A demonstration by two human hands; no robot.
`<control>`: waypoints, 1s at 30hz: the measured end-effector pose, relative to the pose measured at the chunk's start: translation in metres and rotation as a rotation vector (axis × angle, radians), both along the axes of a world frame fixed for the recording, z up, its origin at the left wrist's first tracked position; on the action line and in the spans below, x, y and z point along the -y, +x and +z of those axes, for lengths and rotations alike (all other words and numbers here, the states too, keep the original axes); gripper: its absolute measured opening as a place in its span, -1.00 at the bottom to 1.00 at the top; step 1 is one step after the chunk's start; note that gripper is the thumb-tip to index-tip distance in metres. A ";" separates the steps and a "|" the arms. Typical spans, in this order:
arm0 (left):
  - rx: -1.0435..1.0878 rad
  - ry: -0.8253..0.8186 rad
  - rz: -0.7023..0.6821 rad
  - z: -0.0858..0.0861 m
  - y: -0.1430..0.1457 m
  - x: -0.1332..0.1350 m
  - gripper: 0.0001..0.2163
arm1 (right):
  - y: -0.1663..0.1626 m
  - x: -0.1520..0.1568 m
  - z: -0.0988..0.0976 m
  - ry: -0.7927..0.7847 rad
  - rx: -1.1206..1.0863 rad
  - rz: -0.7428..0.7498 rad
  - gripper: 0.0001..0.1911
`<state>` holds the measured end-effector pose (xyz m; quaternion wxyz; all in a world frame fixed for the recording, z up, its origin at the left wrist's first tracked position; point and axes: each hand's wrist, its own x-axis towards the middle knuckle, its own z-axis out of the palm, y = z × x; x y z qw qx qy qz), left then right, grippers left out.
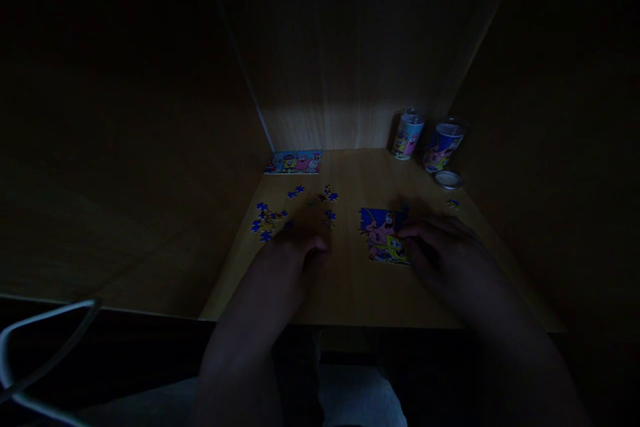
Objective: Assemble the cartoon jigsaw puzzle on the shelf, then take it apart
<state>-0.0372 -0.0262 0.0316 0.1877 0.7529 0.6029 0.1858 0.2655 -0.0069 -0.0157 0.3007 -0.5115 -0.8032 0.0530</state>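
Observation:
A partly joined jigsaw puzzle (381,233) with a purple background and pink and yellow cartoon figures lies flat on the table. My right hand (445,247) is closed at its right side, fingertips pinched on a jigsaw piece that they mostly cover. To the left, my left hand (290,260) rests low over the table with curled fingers; shadow hides the fingertips and anything in them. Just beyond it are loose jigsaw pieces (266,220), purple and yellow, in a scattered group. More loose pieces (330,217) lie between that hand and the puzzle.
Against the back panel lies a flat cartoon picture (295,162). Two printed cans, one light blue (408,137) and one purple (443,145), stand at the back right. A round lid (449,179) and a small piece (453,204) lie nearby. Dark side panels enclose the table.

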 end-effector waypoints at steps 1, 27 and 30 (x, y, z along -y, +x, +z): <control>0.010 -0.029 -0.039 0.000 0.002 0.003 -0.80 | 0.000 0.000 0.000 -0.003 0.003 -0.001 -0.83; -0.287 0.124 -0.018 -0.007 0.037 0.027 -0.60 | 0.003 -0.001 -0.005 0.025 0.016 0.009 -0.82; -0.300 0.105 -0.033 -0.003 0.038 0.025 -0.63 | 0.003 0.000 -0.004 0.022 0.021 0.006 -0.82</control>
